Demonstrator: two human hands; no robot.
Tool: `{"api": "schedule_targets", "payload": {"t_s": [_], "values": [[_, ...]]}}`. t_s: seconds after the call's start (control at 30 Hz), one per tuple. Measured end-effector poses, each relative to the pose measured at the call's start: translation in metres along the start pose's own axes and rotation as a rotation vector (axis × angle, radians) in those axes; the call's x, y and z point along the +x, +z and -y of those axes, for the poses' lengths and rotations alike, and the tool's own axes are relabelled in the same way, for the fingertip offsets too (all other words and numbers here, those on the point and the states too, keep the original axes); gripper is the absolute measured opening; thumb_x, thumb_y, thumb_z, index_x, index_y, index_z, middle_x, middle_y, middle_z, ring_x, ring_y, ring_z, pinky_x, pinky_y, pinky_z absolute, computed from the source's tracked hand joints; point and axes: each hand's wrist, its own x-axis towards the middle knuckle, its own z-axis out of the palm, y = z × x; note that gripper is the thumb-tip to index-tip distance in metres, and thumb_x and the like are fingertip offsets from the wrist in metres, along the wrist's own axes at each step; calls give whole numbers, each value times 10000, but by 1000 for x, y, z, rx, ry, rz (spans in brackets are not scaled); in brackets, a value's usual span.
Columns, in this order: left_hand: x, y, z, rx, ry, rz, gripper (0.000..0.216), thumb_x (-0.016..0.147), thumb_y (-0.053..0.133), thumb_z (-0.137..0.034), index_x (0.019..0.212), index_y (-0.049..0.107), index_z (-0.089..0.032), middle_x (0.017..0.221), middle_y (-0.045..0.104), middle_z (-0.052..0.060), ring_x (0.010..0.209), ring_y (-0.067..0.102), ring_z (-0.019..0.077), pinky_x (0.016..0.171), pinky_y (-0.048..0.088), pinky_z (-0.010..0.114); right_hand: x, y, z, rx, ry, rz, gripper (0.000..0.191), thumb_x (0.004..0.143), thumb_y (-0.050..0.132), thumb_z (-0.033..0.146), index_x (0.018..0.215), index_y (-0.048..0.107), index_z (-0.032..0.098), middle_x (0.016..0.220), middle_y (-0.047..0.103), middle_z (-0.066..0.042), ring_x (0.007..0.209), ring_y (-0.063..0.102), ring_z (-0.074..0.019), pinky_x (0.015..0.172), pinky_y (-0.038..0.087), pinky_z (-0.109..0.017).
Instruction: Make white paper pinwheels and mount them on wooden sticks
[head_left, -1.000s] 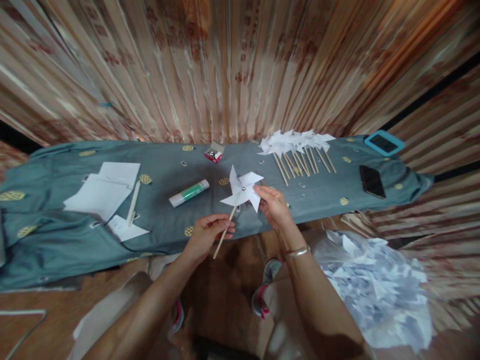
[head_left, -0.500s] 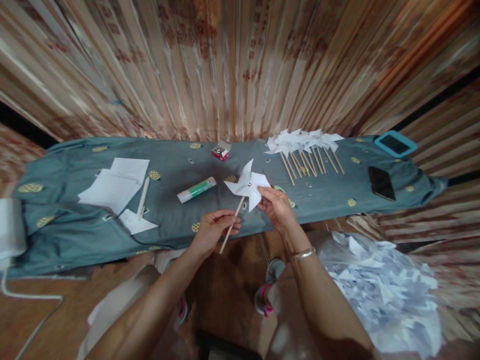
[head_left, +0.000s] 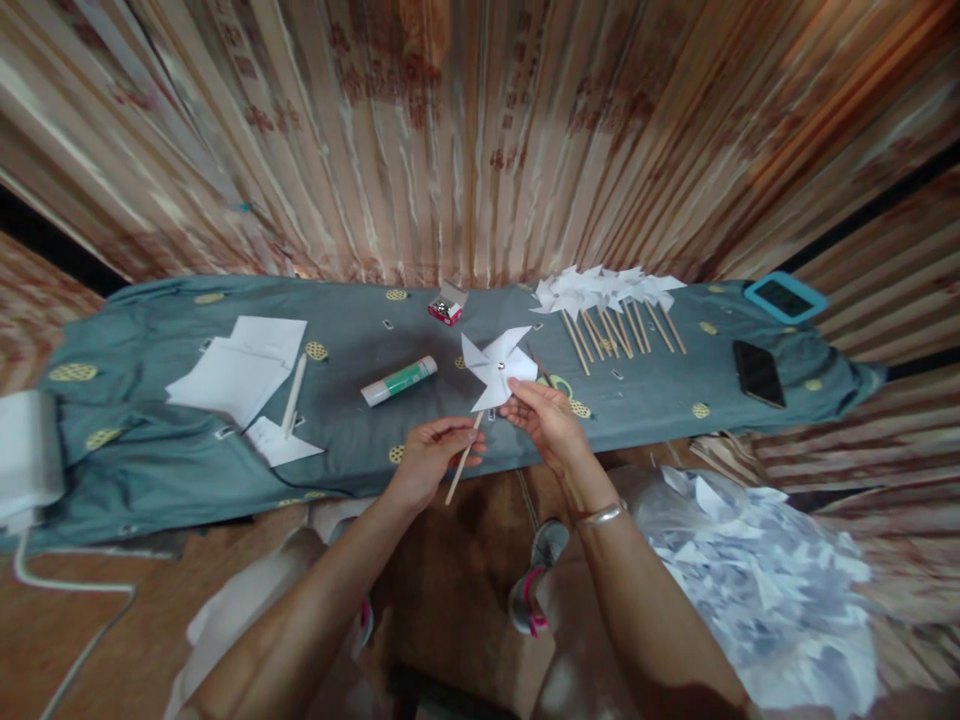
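Note:
A white paper pinwheel (head_left: 498, 368) with a silvery pin at its centre is held over the table's front edge. My left hand (head_left: 433, 455) is closed around its wooden stick (head_left: 463, 465), just below the blades. With thumb and fingers, my right hand (head_left: 546, 420) pinches one blade at the lower right. Behind, a green-and-white glue stick (head_left: 400, 381) lies left of the pinwheel. Farther back is a small open red box (head_left: 447, 305) with shiny pins in it. Partly hidden by my right hand, scissors (head_left: 556, 384) with greenish handles lie on the cloth.
Several finished pinwheels (head_left: 607, 290) lie in a row at the back right. A phone (head_left: 757, 373) and a blue-framed tablet (head_left: 786, 297) are at the right end. White paper sheets (head_left: 232, 375) and a white pen-like stick (head_left: 295, 396) lie left. A bag of paper pieces (head_left: 765, 590) stands right.
The pinwheel's blades have turned around the pin, and my right fingers have shifted slightly left and down along the blade. My left hand still grips the stick. The view has moved slightly.

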Motion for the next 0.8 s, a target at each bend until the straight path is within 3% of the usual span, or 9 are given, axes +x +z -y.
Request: {"api": "schedule_targets", "payload": {"t_s": [0.23, 0.47, 0.8], "values": [[0, 1, -2, -81, 35, -16, 327, 528, 853, -258, 777, 704, -107, 687, 725, 58, 632, 673, 154, 646, 564, 271, -11, 1, -5, -259, -160, 46, 386, 601, 757, 564, 593, 684, 185, 559, 674, -6, 487, 548, -78, 519, 429, -207], [1, -2, -13, -215, 88, -16, 313, 524, 850, -262, 771, 718, -122, 735, 740, 49, 705, 667, 126, 757, 510, 240, -35, 5, -32, -549, -291, 145, 218, 695, 736, 429, 699, 719, 212, 614, 678, 13, 531, 554, -115, 544, 414, -237], [6, -8, -13, -343, 82, -13, 303, 494, 860, -230, 746, 723, -133, 725, 736, 36, 672, 648, 104, 742, 488, 225, -42, 22, -56, -666, -372, 158, 205, 757, 673, 405, 749, 689, 200, 653, 671, 5, 568, 572, -128, 579, 435, -238]]}}
